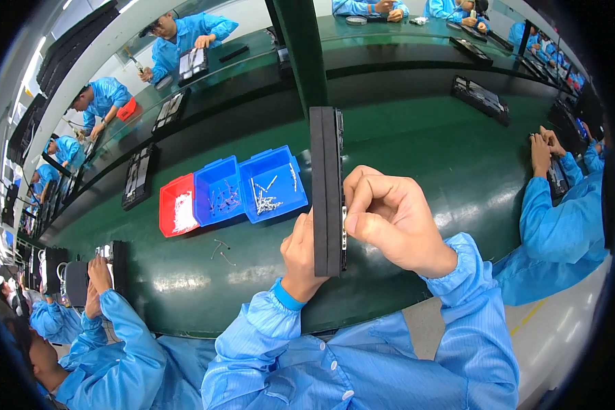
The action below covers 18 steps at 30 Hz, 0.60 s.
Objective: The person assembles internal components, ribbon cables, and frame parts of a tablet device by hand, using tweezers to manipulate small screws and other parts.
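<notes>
A long black rectangular device housing (326, 191) stands on edge in front of me, its flat back toward the left. My left hand (299, 249) grips it low down, with the fingers partly hidden behind it. On its right side a pale metallic strip with holes (344, 229) shows. Against that side my right hand (389, 215) is closed in a pinch, thumb and forefinger at the strip. Whatever lies between those fingertips is too small or hidden to make out.
Left of the housing stand two blue bins (273, 184) with small metallic parts and a red bin (178, 205) with white pieces. Loose wires (222, 253) lie on the green table (253, 287). Other black units (480, 99) lie farther back. Co-workers in blue sit on both sides.
</notes>
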### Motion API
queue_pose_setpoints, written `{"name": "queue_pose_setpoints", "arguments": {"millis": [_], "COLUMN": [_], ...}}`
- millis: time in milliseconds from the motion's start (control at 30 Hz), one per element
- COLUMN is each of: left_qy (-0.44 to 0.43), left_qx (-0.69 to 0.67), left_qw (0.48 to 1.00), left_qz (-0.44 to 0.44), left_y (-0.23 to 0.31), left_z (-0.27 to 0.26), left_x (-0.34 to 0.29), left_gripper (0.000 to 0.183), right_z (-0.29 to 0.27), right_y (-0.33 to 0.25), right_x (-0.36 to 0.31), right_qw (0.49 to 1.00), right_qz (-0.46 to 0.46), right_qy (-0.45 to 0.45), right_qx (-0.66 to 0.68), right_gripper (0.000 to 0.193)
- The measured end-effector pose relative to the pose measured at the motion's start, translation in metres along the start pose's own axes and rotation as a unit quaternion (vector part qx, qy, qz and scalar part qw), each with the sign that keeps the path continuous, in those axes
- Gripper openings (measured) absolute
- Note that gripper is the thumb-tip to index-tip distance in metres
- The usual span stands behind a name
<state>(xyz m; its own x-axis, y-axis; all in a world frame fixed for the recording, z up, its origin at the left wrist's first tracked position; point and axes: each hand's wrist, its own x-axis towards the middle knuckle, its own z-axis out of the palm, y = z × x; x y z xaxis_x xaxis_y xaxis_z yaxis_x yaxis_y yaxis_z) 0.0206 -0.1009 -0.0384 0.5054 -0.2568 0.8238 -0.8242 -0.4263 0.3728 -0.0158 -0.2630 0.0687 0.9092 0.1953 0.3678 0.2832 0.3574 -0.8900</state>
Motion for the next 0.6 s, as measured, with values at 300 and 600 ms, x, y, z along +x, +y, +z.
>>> {"name": "queue_pose_setpoints", "arguments": {"millis": [300, 600], "left_qy": [0.015, 0.007], "left_qx": [0.0, 0.019], "left_qw": [1.0, 1.0], "left_qz": [0.012, 0.016], "left_y": [-0.001, 0.0034], "left_z": [0.0022, -0.0001], "left_x": [-0.0007, 0.0009], "left_gripper": [0.043, 0.05], "right_z": [0.0041, 0.0037], "right_y": [-0.0015, -0.0031], "right_x": [-0.0012, -0.0022], "right_qw": [0.998, 0.997], "right_qz": [0.047, 0.046], "right_qy": [0.03, 0.044], "right_qx": [0.031, 0.043], "right_gripper": [0.003, 0.004]}}
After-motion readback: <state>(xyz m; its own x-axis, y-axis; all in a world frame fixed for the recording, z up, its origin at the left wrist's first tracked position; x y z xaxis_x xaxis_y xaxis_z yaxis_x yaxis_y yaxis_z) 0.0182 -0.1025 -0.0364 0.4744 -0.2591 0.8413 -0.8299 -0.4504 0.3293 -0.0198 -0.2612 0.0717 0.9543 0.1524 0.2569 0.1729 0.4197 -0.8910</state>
